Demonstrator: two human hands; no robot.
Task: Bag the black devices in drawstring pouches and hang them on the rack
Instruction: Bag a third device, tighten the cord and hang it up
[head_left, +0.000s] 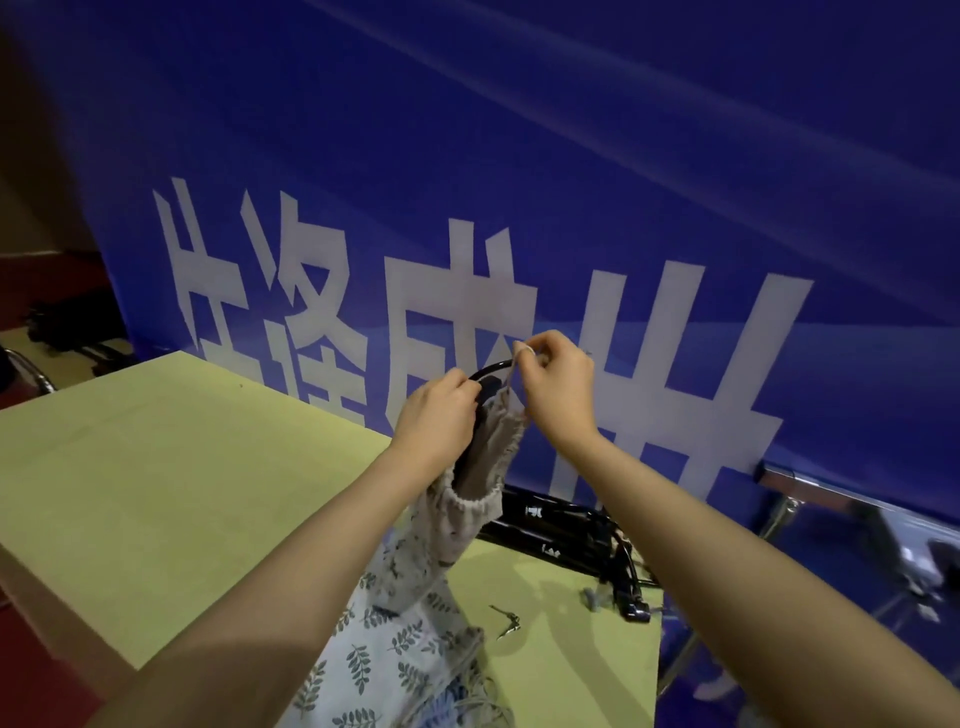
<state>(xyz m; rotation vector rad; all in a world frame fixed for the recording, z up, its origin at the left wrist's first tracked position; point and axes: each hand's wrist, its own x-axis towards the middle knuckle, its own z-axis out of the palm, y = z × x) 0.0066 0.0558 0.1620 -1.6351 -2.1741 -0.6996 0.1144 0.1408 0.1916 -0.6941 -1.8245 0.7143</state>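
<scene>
I hold a grey drawstring pouch (488, 447) up in the air above the table, with a black device (488, 387) poking out of its upper end. My left hand (439, 415) grips the pouch and the device's black curved band at the left. My right hand (558, 384) pinches the pouch's cord or edge at the upper right. More black devices (571, 535) lie on the table under the pouch. A pile of leaf-printed pouches (400, 649) lies near the table's front edge.
The yellow-green table (156, 493) runs to the left. A blue banner (571, 156) with white characters stands just behind it. A small metal clip (509, 621) lies on the table. A metal frame (810, 483) shows at the right.
</scene>
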